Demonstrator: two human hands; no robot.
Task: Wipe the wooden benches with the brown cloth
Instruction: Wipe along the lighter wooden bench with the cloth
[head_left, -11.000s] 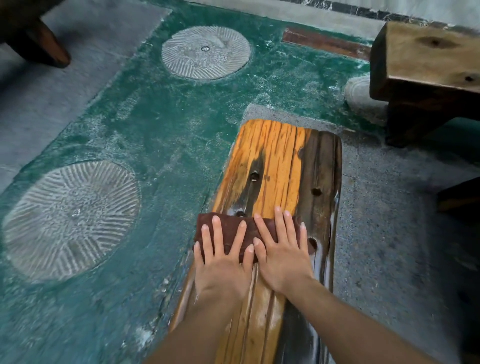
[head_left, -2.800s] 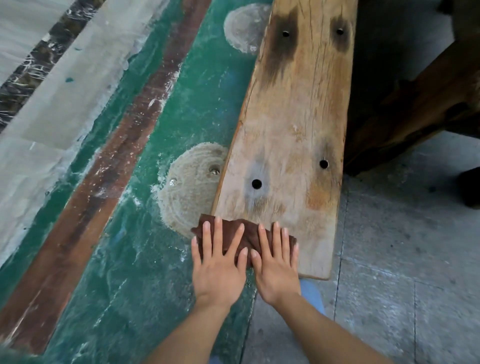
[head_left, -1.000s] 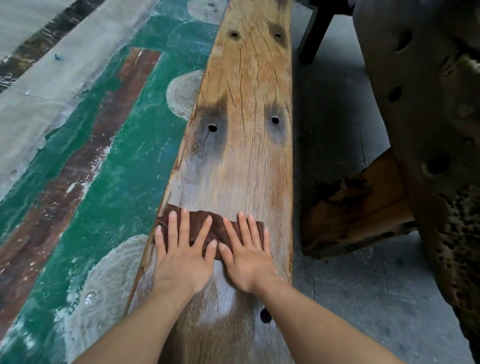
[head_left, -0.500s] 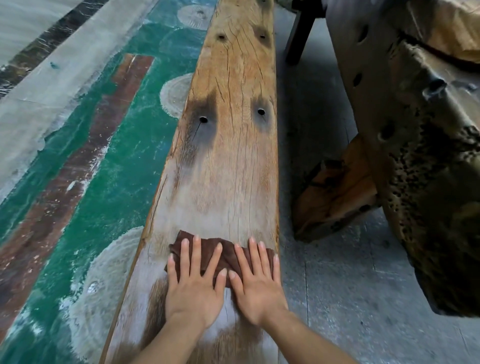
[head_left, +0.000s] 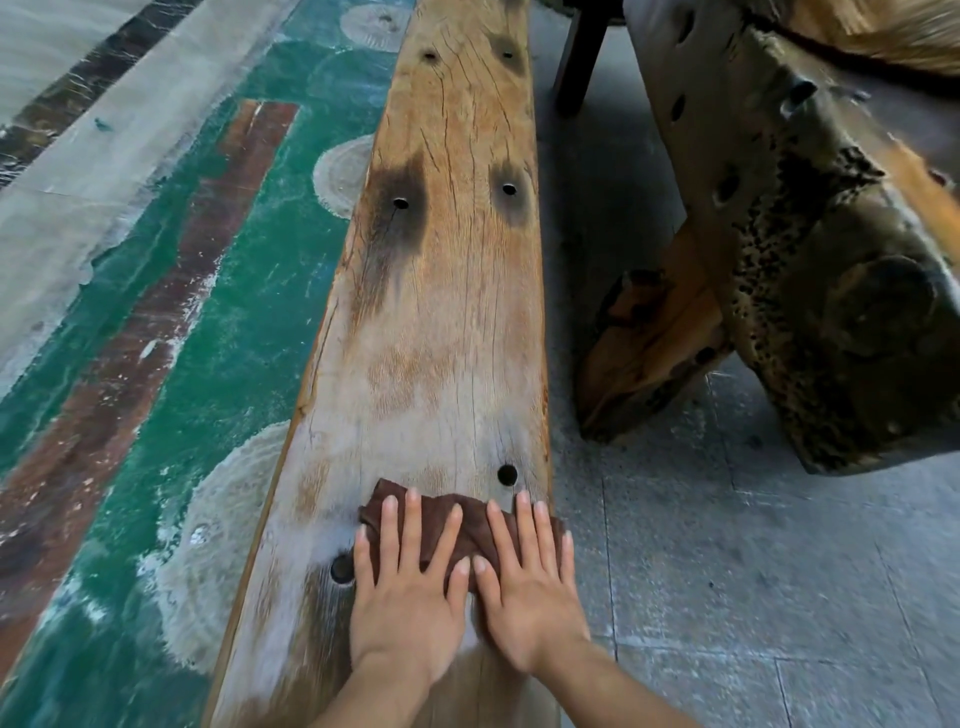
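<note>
Pressing the brown cloth (head_left: 470, 519) flat on the tabletop (head_left: 447, 322), near end, toward its right edge. Left grip (head_left: 410, 597) and right grip (head_left: 530, 597) lie side by side on it, both released, fingers straight and spread. Nothing is pinched; palms only push down. One round hole (head_left: 507, 474) sits just ahead of the cloth, and another hole (head_left: 342, 568) is just beside the left little finger.

Risks, as judged:
- The cloth's right end is at the plank edge and the right little finger looks to hang past it. A further drift right could drop the cloth onto the grey floor (head_left: 727, 571).
- With no pinch on it, the cloth may bunch or slide out from under the palms on the rough, cracked grain.
- It could snag at a hole rim.
- The left strip of the tabletop gets no cloth cover, so it may stay dusty.

Versus half a second ago: both grips and the cloth have come back toward the person. The near pair of holes, hidden then, now shows. The cloth sits further right. The pose is otherwise the same, flat and two-handed.
</note>
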